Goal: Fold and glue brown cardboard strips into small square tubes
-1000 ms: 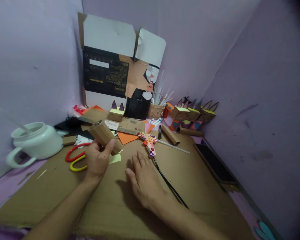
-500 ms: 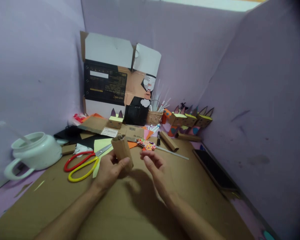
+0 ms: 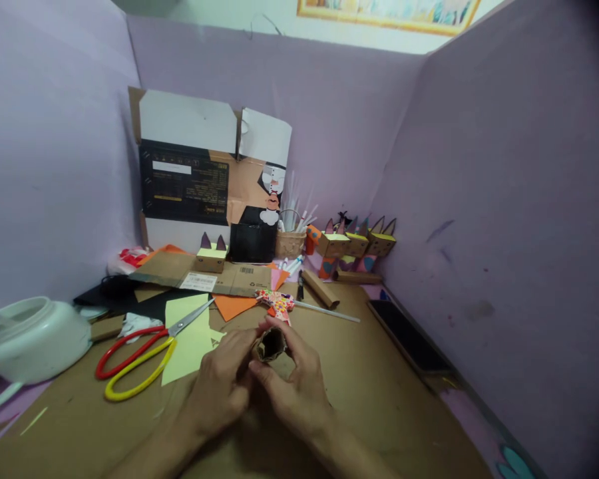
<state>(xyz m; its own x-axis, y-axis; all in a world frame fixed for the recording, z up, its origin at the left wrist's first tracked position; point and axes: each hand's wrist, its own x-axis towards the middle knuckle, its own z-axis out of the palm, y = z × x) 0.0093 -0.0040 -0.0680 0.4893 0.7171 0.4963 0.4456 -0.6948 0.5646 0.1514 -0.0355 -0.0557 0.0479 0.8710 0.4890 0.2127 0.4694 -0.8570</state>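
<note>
Both my hands are wrapped round a short brown cardboard tube (image 3: 257,350), whose open end faces up toward me. My left hand (image 3: 223,379) grips its left side, with the fingers partly hidden. On the other side my right hand (image 3: 295,379) holds it between thumb and fingers. Just beyond the tube lies a lollipop-like stick with a colourful sprinkle-patterned wrapper (image 3: 278,303). To the left, scissors (image 3: 138,372) with one red and one yellow handle rest partly over pale yellow paper (image 3: 187,352).
A white teapot-like pot (image 3: 40,342) stands at the left. An opened printed box (image 3: 184,179) leans at the back, beside a basket of sticks (image 3: 290,243). Several eared cardboard figures (image 3: 334,245) stand back right. A dark phone-like slab (image 3: 409,336) lies along the right wall.
My right hand has closed onto the tube, which it was apart from before. The tube has tipped so its opening faces me, and the view has shifted right and up.
</note>
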